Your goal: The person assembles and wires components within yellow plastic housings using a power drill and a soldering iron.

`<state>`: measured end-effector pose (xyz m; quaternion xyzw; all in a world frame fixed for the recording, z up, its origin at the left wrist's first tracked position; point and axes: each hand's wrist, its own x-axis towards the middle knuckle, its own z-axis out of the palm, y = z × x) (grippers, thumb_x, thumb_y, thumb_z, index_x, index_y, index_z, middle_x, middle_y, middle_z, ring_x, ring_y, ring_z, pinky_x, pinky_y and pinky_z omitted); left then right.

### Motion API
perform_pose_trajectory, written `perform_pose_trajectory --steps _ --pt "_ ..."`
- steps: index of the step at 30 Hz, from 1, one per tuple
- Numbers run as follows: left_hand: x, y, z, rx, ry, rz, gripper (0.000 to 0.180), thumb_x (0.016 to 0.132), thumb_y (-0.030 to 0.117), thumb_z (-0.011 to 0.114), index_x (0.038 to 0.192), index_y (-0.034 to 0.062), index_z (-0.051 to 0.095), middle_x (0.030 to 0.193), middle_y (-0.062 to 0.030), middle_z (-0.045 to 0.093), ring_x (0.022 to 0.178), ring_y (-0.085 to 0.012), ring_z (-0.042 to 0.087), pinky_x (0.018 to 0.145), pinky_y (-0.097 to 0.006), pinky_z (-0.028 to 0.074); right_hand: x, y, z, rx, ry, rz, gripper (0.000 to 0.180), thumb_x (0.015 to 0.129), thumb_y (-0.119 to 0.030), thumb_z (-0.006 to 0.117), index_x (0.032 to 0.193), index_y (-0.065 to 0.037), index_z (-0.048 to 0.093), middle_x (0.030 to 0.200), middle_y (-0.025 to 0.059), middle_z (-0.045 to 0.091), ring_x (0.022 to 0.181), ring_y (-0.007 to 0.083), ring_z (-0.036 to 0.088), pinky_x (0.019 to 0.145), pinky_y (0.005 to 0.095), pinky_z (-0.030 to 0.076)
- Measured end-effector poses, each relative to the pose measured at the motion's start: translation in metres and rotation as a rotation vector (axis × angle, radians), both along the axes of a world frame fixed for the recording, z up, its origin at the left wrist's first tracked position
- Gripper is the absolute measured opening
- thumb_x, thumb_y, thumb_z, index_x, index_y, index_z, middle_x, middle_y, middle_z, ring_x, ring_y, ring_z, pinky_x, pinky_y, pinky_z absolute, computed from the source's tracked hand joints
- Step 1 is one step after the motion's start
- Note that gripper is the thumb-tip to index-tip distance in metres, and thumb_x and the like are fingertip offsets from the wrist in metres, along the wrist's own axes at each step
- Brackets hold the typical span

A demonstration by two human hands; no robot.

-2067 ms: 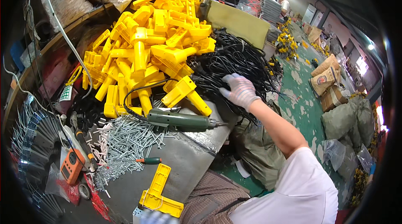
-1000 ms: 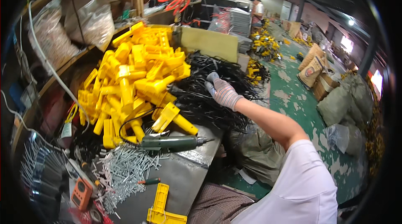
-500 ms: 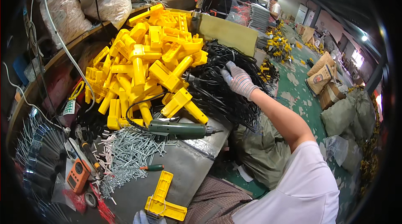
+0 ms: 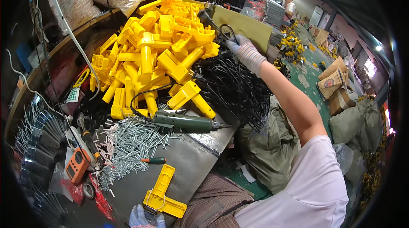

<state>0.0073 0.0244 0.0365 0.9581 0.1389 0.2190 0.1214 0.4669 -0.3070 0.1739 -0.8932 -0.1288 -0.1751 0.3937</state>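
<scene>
Yellow T-shaped plastic bracket lies at the surface edge, my left hand gripping its base, my right hand closed on one black looped wire; assembly unstarted, I judge.

the left hand is cut off by the lower edge, only gloved fingertips show below the yellow t-shaped part. its grip is not possible to tell.
</scene>
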Motion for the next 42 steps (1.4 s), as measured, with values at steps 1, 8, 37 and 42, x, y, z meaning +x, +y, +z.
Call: perform_pose_trajectory --steps 1,8,37,42 --pt "0.002 0.0 0.006 0.005 0.008 0.018 0.062 0.089 0.056 0.052 0.123 0.0035 0.056 0.118 -0.0208 0.058 0.105 -0.0398 0.056 0.091 -0.048 0.045 -0.01 0.012 0.007 0.005 0.008 0.018 0.027 0.089 -0.029 0.063 0.097 -0.004 0.059 0.076 0.0098 0.061 0.064 0.0186 0.056 0.062 0.0332 0.047" --pt "0.021 -0.064 0.07 -1.382 0.227 -0.471 0.062 0.08 0.031 0.071 0.13 0.0005 0.051 0.101 -0.0129 0.063 0.091 -0.0242 0.061 0.085 -0.039 0.047 -0.198 0.133 0.089 1.249 0.568 0.592 0.039 0.096 -0.027 0.053 0.128 -0.004 0.051 0.072 -0.0065 0.039 0.054 0.0048 0.034 0.046 0.0206 0.03" --pt "-0.03 -0.032 0.058 -1.461 -0.363 0.247 0.027 0.089 0.022 0.067 0.107 0.0027 0.06 0.085 -0.0039 0.061 0.076 -0.0105 0.057 0.073 -0.026 0.048 -0.334 0.175 -0.089 0.476 1.574 1.085 0.022 0.098 -0.017 0.054 0.11 -0.001 0.061 0.09 0.0045 0.065 0.082 0.0141 0.063 0.073 0.028 0.051" --pt "-0.005 -0.032 0.051 -1.118 -0.281 0.195 0.016 0.081 0.01 0.073 0.084 0.0047 0.059 0.084 -0.0076 0.058 0.075 -0.0194 0.056 0.07 -0.03 0.045 -0.338 0.182 -0.086 0.216 0.81 1.208 0.019 0.095 -0.016 0.056 0.104 -0.001 0.062 0.085 0.0089 0.065 0.074 0.0172 0.065 0.068 0.0331 0.052"
